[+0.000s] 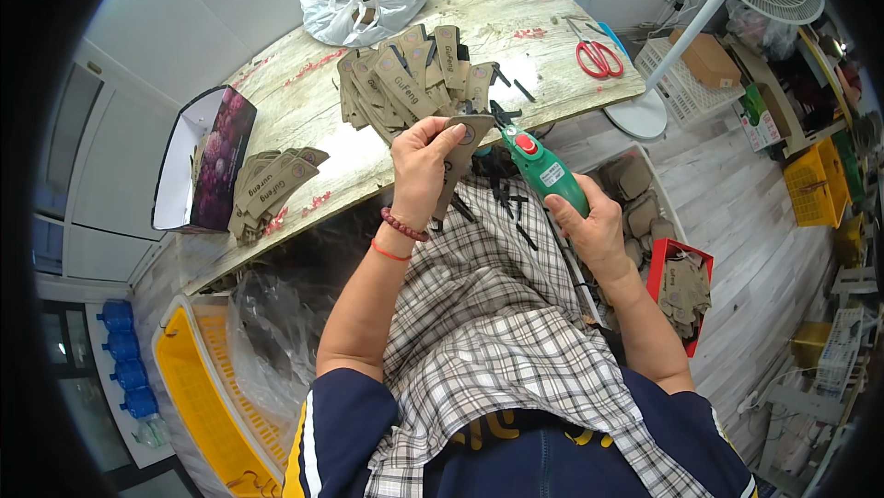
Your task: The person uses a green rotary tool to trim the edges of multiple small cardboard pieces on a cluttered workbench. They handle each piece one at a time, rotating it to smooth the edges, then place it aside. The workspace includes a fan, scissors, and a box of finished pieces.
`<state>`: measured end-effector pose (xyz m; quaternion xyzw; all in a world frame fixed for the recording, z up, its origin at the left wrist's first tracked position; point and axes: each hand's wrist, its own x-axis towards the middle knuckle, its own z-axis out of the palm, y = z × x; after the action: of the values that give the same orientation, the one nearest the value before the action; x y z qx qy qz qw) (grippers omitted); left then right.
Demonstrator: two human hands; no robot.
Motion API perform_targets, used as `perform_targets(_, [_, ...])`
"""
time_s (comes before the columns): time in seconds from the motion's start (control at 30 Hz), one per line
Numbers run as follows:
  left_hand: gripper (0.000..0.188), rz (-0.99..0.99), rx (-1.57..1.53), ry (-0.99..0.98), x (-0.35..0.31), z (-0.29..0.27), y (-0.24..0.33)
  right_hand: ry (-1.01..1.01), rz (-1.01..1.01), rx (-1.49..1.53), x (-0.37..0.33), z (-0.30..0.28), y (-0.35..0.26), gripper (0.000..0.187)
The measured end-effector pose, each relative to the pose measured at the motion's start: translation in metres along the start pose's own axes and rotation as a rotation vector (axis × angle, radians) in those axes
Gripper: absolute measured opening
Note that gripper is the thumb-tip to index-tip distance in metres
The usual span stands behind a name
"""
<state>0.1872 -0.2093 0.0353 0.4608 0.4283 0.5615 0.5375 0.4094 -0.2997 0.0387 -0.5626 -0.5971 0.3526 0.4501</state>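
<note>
Pinched in my left hand (421, 165) is a khaki fabric tab (455, 168) with dark print, hanging over the table's near edge. Wrapped around a green handheld electric cutter (559, 178) with a red button is my right hand (599, 226). The cutter's dark tip points at the tab's upper end; I cannot tell whether they touch. Beyond my hands lies a spread pile of similar tabs (396, 84). Black trimmed strips (523, 90) are scattered on the table beside it, and more lie on my plaid apron (502, 268).
On the table are a smaller tab stack (276, 183), an open flower-printed box (224, 153), a tied white plastic bag (359, 1) and red-handled scissors (599, 58). A red box of tabs (656, 282) stands to my right, a yellow crate (198, 387) to my left, a fan (695, 33) at the far right.
</note>
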Motion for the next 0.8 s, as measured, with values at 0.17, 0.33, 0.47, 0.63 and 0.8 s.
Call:
perform_targets(0.17, [0.01, -0.008, 0.099, -0.09, 0.005, -0.014, 0.013, -0.05, -0.025, -0.028, 0.002, -0.003, -0.001, 0.044])
perform_targets(0.33, [0.01, -0.027, 0.271, -0.203, 0.013, -0.036, 0.024, -0.122, -0.072, -0.088, 0.007, -0.003, -0.005, 0.045])
perform_targets(0.47, [0.01, -0.006, 0.364, -0.213, 0.013, -0.048, 0.033, -0.17, -0.125, -0.118, 0.012, 0.001, -0.009, 0.045])
perform_targets(0.63, [0.011, -0.055, 0.438, -0.25, 0.013, -0.066, 0.043, -0.24, -0.043, -0.04, 0.023, 0.023, -0.013, 0.044])
perform_targets(0.8, [0.01, -0.053, 0.718, -0.191, 0.028, -0.145, 0.056, -0.206, 0.019, -0.01, 0.024, 0.037, -0.008, 0.041])
